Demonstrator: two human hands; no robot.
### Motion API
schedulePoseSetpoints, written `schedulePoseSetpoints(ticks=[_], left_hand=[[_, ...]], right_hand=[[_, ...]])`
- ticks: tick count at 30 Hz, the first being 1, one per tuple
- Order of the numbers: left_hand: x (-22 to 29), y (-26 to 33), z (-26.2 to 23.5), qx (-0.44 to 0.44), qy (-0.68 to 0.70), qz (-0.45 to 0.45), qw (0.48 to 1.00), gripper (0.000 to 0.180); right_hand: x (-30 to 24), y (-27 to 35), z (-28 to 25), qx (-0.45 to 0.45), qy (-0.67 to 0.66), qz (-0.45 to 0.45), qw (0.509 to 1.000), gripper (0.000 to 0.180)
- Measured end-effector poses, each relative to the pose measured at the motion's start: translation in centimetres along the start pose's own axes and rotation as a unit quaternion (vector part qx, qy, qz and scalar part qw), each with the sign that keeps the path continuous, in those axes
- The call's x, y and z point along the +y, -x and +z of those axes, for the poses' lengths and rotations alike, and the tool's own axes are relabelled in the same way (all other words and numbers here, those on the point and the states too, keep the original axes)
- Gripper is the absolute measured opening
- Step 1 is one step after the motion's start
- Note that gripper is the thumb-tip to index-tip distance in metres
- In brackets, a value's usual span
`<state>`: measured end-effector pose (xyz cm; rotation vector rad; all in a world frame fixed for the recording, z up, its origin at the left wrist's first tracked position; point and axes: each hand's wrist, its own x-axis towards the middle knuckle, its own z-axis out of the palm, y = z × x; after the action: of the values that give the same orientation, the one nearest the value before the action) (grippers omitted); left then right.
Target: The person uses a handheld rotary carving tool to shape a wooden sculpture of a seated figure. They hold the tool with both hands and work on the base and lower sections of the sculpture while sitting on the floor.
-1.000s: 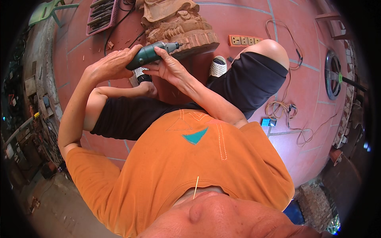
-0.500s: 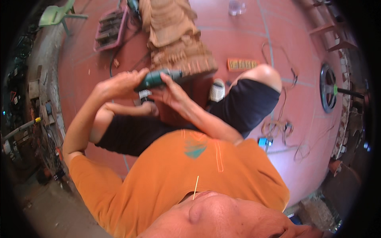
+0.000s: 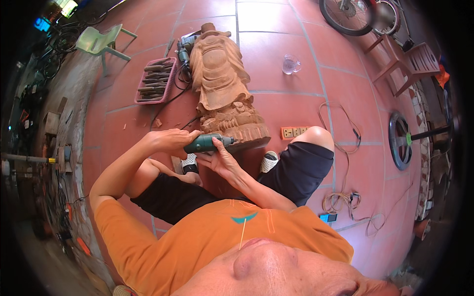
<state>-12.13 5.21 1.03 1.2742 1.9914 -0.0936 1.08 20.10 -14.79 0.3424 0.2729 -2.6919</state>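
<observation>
A carved wooden statue [image 3: 219, 74] of a robed, round-bellied figure lies on the floor, its base end toward me. My left hand [image 3: 170, 140] is closed round the rear of a green rotary grinder [image 3: 202, 143], held level. My right hand [image 3: 221, 159] grips the grinder near its front, thumb on top and fingers underneath. The tool's narrow nose points right, close to the carved base [image 3: 247, 133]. Whether its tip touches the wood I cannot tell.
A pink basket [image 3: 138, 93] of several chisels and a second power tool [image 3: 183, 53] lie left of the statue. To the right are an orange power strip [image 3: 294, 132], a clear cup [image 3: 290, 64], looped cables [image 3: 340, 201], a wheel-like base [image 3: 399, 141] and chairs [image 3: 419, 64].
The view has tilted up, so the whole statue and more floor now show and everything sits lower. Both hands keep hold of the grinder beside the statue's base.
</observation>
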Motion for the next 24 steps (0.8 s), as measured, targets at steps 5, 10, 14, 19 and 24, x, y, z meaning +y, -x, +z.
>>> schedulePoseSetpoints(ticks=[5, 10, 14, 19, 24], left_hand=[[0.0, 0.3, -0.2, -0.009, -0.005, -0.006, 1.000, 0.067], [-0.4, 0.6, 0.1, 0.003, -0.019, 0.003, 1.000, 0.065], [-0.1, 0.0, -0.5, -0.009, -0.007, -0.022, 1.000, 0.069], [-0.2, 0.0, -1.0, -0.016, -0.032, -0.024, 0.999, 0.065], [0.1, -0.4, -2.3, -0.019, -0.081, -0.016, 0.996, 0.067]], right_hand=[[0.2, 0.4, 0.4, -0.004, -0.011, 0.004, 1.000, 0.063], [0.1, 0.0, 0.3, 0.000, 0.004, 0.008, 1.000, 0.064], [-0.4, -0.4, -0.1, -0.001, 0.013, 0.002, 1.000, 0.063], [-0.6, -0.3, 1.2, -0.009, 0.018, 0.000, 1.000, 0.065], [-1.0, -1.4, 0.1, 0.015, -0.007, -0.012, 1.000, 0.067]])
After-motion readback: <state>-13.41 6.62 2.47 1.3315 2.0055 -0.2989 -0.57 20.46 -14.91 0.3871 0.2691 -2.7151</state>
